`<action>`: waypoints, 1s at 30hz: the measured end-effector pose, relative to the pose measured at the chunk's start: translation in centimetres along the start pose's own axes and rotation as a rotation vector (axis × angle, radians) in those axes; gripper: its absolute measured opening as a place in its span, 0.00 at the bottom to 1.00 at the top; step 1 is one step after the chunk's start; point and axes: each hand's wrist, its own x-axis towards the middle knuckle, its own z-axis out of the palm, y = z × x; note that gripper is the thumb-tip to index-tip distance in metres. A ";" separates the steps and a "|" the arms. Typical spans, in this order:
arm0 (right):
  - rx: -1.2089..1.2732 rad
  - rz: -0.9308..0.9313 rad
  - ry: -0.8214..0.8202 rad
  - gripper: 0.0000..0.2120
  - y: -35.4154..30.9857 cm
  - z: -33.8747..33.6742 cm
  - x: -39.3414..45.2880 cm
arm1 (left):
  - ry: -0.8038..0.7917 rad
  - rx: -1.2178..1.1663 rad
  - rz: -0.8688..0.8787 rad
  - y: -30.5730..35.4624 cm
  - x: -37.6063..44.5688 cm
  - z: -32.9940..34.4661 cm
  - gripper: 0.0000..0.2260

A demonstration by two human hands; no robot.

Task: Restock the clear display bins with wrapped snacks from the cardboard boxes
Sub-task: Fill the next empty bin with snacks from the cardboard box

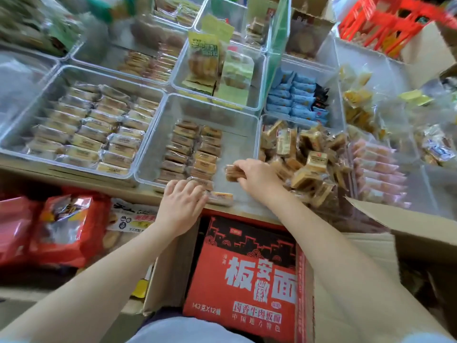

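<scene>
A clear display bin (210, 107) in the middle holds two rows of brown wrapped snacks (193, 149) along its left side. My right hand (257, 175) grips a small stack of these snacks (231, 173) over the bin's bare right part. At the bin's near edge my left hand (183, 201) rests on wrapped snacks, fingers lying over one orange-labelled snack (221, 196). A red printed cardboard box (244, 276) sits below my arms, with a plain open cardboard box (408, 233) to its right.
More clear bins surround the middle one: pale wrapped bars (84, 134) left, tan blocks (304, 154) right, blue packets (294, 100) behind, pink packets (378, 169) far right. Red snack bags (64, 226) lie lower left. A red crate (385, 23) stands top right.
</scene>
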 end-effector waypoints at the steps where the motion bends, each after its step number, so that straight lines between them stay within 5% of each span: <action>1: -0.144 -0.020 -0.041 0.11 -0.8 0.8 1.5 | 0.014 -0.007 0.003 0.0 0.0 0.1 0.19; 5: -0.390 -0.003 -0.291 0.12 -2.9 3.6 6.1 | 0.041 -0.026 -0.015 0.0 0.0 0.5 0.17; 17: -0.050 0.119 -0.638 0.16 -1.1 7.8 9.9 | 0.085 -0.054 0.016 -0.5 0.2 1.3 0.15; 24: -0.180 0.052 -0.614 0.17 -1.2 8.8 10.3 | 0.128 -0.060 0.009 -0.5 0.3 1.4 0.14; 30: -0.259 0.064 -0.413 0.18 -2.3 4.8 7.9 | 0.081 -0.069 0.009 -0.4 0.1 0.8 0.16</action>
